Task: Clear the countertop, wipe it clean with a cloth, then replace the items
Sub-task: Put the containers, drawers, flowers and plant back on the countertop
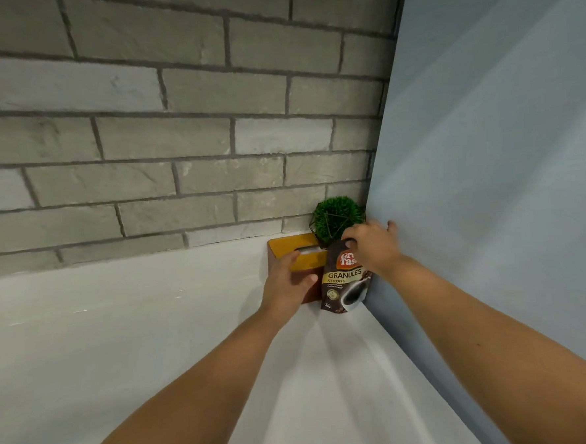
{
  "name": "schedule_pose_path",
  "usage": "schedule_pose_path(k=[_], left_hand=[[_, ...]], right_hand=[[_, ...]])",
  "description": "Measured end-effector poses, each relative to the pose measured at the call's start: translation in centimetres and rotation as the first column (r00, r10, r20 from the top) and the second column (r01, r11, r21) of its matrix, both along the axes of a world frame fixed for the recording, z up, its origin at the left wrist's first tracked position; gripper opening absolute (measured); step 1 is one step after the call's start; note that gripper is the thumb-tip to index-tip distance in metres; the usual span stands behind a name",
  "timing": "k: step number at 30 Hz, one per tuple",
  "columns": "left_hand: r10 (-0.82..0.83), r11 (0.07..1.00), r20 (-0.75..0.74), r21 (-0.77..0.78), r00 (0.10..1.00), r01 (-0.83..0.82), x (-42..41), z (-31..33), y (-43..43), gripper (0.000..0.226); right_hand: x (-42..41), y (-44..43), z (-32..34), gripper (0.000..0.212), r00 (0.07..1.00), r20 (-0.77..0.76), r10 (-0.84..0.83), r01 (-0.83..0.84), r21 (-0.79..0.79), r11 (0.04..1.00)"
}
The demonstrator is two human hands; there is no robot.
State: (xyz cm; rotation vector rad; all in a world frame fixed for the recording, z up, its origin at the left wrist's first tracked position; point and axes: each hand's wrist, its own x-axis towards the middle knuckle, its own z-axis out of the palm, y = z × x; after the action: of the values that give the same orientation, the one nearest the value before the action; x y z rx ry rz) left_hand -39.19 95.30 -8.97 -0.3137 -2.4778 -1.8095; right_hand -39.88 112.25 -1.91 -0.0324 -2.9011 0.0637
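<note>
A yellow-topped tissue box (307,259) with brown sides sits in the far right corner of the white countertop (154,333). My left hand (287,284) grips its front left side. A brown coffee granules pouch (345,280) stands upright just right of the box, against the blue-grey wall. My right hand (372,246) holds the pouch by its top edge. Behind both, a small round green plant (337,219) in a thin wire frame stands in the corner, partly hidden by my right hand.
A grey brick wall (176,126) runs along the back of the counter. A smooth blue-grey wall (505,174) closes off the right side. The white counter stretches to the left and towards me.
</note>
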Motion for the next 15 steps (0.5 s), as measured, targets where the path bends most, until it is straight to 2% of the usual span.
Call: schedule_pose_path(k=[6, 11, 15], left_hand=[[-0.009, 1.000, -0.004, -0.002, 1.000, 0.009, 0.5, 0.2, -0.6, 0.057], [-0.008, 0.992, -0.028, -0.129, 1.000, 0.005, 1.4, 1.4, -3.3, 0.038], [0.049, 0.985, -0.016, -0.166, 0.999, -0.051, 2.1, 1.3, -7.6, 0.028]], right_hand=[[0.7, -1.9, 1.7, 0.026, 0.995, -0.031, 0.090, -0.090, -0.002, 0.996], [1.5, -5.7, 3.3, 0.023, 0.980, -0.032, 0.197, -0.199, -0.105, 0.974], [2.1, -10.2, 4.0, 0.023, 0.955, -0.042, 0.295, -0.298, -0.138, 0.945]])
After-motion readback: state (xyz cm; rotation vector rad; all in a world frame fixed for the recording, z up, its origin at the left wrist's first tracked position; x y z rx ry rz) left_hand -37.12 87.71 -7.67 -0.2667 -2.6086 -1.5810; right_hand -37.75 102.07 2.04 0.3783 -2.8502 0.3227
